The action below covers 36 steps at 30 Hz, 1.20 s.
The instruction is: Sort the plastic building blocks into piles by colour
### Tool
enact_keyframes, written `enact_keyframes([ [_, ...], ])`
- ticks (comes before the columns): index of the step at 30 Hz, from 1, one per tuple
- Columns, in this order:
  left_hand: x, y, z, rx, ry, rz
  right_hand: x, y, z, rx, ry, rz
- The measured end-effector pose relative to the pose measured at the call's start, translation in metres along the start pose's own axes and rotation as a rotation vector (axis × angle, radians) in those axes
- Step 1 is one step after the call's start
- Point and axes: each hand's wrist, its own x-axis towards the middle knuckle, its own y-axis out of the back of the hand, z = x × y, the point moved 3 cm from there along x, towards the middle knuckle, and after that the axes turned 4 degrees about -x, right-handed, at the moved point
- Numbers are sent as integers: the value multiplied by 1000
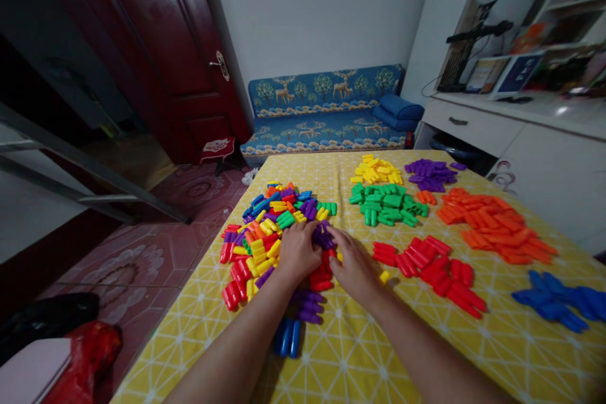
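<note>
A mixed heap of ribbed plastic pieces (258, 252) in several colours lies on the left half of the table. At its right side, my left hand (299, 251) curls its fingers round some purple plastic pieces (324, 237). Facing it, my right hand (349, 262) has its bent fingers on the same purple pieces. Red pieces (322, 276) lie under and between the hands, partly hidden. Closer to me, by my left forearm, are more purple pieces (310, 307) and a blue piece (288, 338).
Single-colour piles sit on the right: yellow (376, 170), green (388, 204), purple (430, 174), orange (497, 224), red (430, 268) and blue (561, 300). A yellow patterned cloth (360, 353) covers the table. Behind it stands a blue sofa (322, 113); a white cabinet (544, 170) is at right.
</note>
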Motion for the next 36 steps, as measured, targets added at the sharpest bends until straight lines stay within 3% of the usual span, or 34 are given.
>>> enact_keyframes([
  [13, 1, 0, -2, -227, -86, -9, 0, 1, 1, 19, -139, -37],
  [17, 3, -5, -10, -342, -53, 45, 0, 1, 0, 84, -171, 18],
  [23, 6, -9, -16, -668, -50, 154, 0, 3, 1, 377, -208, 156],
  [28, 4, 1, -12, -638, -118, 216, 0, 9, 2, 516, -275, 192],
  [32, 3, 1, -9, -719, -188, 161, 0, 12, -4, 670, -236, 193],
  [36, 3, -5, -10, -785, -146, 135, -1, 11, -7, 742, -227, 144],
])
